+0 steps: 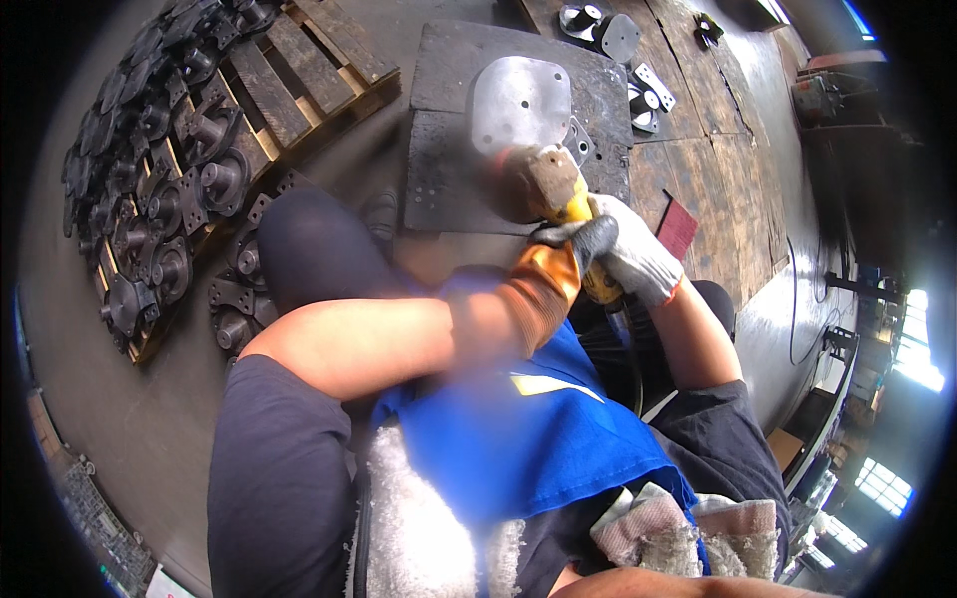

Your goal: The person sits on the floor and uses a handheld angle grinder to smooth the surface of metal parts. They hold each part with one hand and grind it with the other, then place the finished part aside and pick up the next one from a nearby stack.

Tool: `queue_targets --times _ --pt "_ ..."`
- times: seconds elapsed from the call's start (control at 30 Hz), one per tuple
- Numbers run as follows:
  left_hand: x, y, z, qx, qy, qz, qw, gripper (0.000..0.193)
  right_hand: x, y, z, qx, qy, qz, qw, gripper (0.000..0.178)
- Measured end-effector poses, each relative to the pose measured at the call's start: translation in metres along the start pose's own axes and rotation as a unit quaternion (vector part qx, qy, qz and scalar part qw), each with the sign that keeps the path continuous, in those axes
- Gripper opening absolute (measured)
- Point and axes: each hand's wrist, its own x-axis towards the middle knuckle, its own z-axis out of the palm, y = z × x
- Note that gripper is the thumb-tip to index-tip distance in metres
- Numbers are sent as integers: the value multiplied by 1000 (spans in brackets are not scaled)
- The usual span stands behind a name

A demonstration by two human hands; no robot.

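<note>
Both my hands are closed around a yellow angle grinder (573, 204), whose cable or hose runs down past my right thigh. My left hand (550, 274), in an orange and black glove, grips it from the left. Wearing a white knit glove, my right hand (630, 244) wraps the body from the right. The grinder's disc side is blurred and lies at the near edge of a bare, shiny metal plate (520, 98) with small holes; I cannot tell whether they touch. This plate rests on a dark steel work table (449, 149). Part of a smaller holed piece (578, 138) shows beside it.
Many dark flanged metal parts (164, 214) crowd a wooden pallet (299, 80) at the left. Wooden boards (698, 189) at the right carry several finished-looking metal parts (648, 100) and a dark red piece (677, 227). A black cable (793, 299) lies farther right.
</note>
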Motion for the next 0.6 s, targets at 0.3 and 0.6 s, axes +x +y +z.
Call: queue_targets --times 0.3,0.6 --pt "15 24 -3 114 35 -58 991 59 14 -4 -5 -18 28 -2 999 24" --pt "27 15 -13 -88 29 -98 991 49 31 7 -4 -87 5 -102 991 30"
